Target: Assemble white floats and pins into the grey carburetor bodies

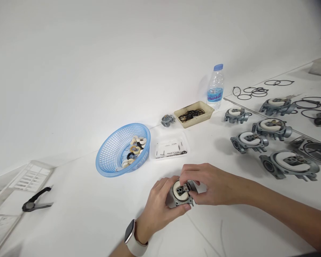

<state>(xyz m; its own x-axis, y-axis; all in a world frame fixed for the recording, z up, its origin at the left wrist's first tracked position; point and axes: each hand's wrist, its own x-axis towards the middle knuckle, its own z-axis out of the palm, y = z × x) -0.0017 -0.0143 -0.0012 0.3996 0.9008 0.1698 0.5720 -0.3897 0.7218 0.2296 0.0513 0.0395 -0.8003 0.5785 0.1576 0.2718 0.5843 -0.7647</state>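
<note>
My left hand (pixel 159 203) is closed around the side of a grey metal carburetor body (pixel 177 202), its open chamber facing up at the front middle of the table. A white C-shaped float (pixel 177 187) lies in that chamber, with a dark ring around it. My right hand (pixel 211 182) has its thumb and fingers pinched together at the float's right end, near the small metal posts. Whatever is between those fingertips is too small and covered to make out. Just beyond my hands is a white tray (pixel 187 142) with small metal pins.
A tilted blue basket (pixel 103 157) holds white, black and yellowish floats. Behind are a small carburetor (pixel 167 120), a beige tray (pixel 184 125) of black rings and a water bottle (pixel 215 87). Several carburetors (pixel 276 162) and loose rings (pixel 244 96) lie right; a black clamp (pixel 30 205) lies left.
</note>
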